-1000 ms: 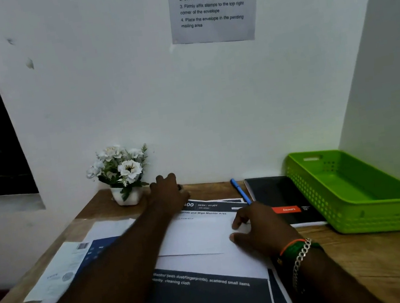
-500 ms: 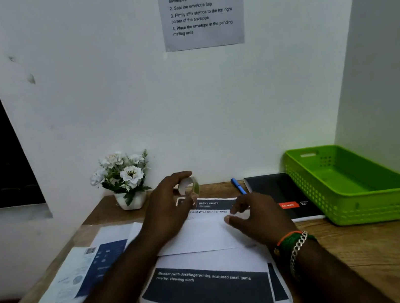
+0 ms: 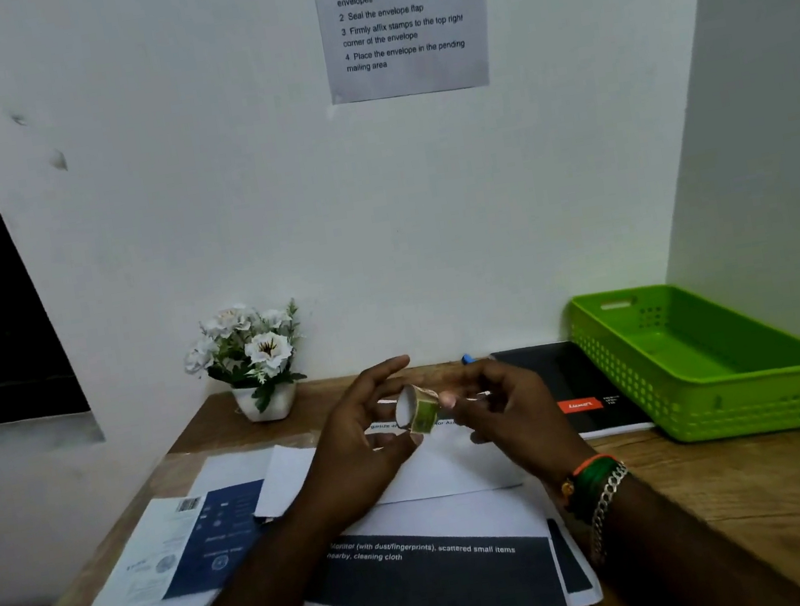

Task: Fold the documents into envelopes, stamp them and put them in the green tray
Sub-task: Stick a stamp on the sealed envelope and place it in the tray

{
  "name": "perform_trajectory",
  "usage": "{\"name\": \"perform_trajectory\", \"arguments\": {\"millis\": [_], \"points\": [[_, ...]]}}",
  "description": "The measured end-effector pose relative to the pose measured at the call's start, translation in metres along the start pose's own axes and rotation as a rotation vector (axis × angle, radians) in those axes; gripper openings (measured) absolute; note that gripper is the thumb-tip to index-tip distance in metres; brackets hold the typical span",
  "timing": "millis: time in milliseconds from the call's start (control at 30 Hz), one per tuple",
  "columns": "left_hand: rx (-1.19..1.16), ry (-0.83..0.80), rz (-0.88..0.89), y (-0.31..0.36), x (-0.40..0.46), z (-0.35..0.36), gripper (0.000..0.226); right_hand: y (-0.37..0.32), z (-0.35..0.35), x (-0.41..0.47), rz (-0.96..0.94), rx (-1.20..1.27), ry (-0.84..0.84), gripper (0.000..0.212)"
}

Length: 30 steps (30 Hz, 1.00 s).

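Both hands were raised together above the counter [image 3: 724,472], clamped on a small roll of stamps [image 3: 418,410]: the left hand [image 3: 357,444] pinched the roll between thumb and fingers, and the right hand [image 3: 501,407] had its fingertips at the roll's outer edge, probably feeling for the loose end. Directly beneath them lay a white envelope [image 3: 444,472], resting on a stack of printed documents [image 3: 444,576]. The green tray [image 3: 766,403] stood empty at the right, well apart from the envelope, beside a black notebook [image 3: 554,373]. Judging by its look, the roll was light and stiff, with a hollow card core, so it would sit best held by its flat sides while 1 stamp was peeled off the rim; the stamp itself was likely thin, sticky and easily creased. The envelope seemed light and flexible, and was probably best lifted by a long edge. A pot of white flowers [image 3: 250,356] stood at the back left, near the wall.
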<state>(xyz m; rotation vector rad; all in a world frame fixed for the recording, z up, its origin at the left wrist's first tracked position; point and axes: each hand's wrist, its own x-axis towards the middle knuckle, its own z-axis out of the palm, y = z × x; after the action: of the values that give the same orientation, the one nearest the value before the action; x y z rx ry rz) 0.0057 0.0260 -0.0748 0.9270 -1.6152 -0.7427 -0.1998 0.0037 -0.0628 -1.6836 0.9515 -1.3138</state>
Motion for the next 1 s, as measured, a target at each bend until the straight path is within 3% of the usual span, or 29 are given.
{"name": "perform_trajectory", "arguments": {"millis": [200, 300, 467, 633, 833, 1000], "points": [[0.012, -0.036, -0.008, 0.001, -0.001, 0.002, 0.075, -0.001, 0.004, -0.001, -0.102, -0.048, -0.016, 0.01], [0.014, -0.061, -0.007, 0.002, -0.001, 0.004, 0.072, 0.0, 0.002, 0.0, -0.058, -0.035, 0.024, 0.002], [-0.011, -0.086, -0.018, 0.002, -0.002, 0.006, 0.067, 0.002, 0.0, 0.0, 0.013, -0.01, 0.057, 0.007], [-0.004, -0.055, -0.014, 0.0, -0.001, 0.001, 0.061, 0.002, -0.007, 0.004, 0.189, 0.232, 0.208, 0.013], [0.405, 0.075, 0.016, -0.007, 0.036, -0.017, 0.024, 0.004, -0.012, 0.006, 0.334, 0.373, 0.197, 0.005], [0.823, 0.082, -0.086, -0.031, 0.091, -0.036, 0.02, 0.013, -0.015, 0.008, 0.271, 0.24, 0.235, 0.01]]}}
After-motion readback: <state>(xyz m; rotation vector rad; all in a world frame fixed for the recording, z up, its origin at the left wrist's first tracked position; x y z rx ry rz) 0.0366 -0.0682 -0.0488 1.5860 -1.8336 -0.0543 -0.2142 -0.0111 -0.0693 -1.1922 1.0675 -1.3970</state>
